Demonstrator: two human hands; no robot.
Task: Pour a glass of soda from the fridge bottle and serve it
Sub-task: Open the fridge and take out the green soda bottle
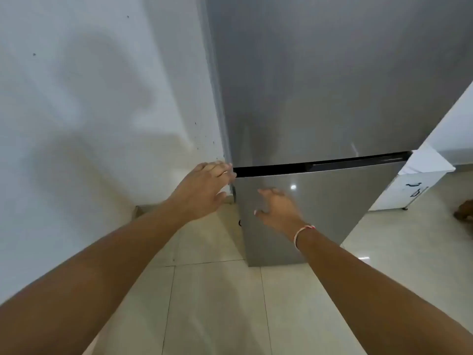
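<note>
A tall silver fridge [320,85] fills the upper right of the head view, with both doors closed and a dark gap [271,169] between the upper door and the lower door [320,201]. My left hand [204,187] reaches to the fridge's left edge, and its fingertips touch the corner at the gap. My right hand [277,208] hovers in front of the lower door with fingers spread and empty; a thin wristband sits on that wrist. No bottle or glass is visible.
A white wall [89,98] stands directly left of the fridge. Pale floor tiles [217,303] lie below. A white cabinet [414,185] with dark handles stands to the right of the fridge. A brown object [464,210] lies at the right edge.
</note>
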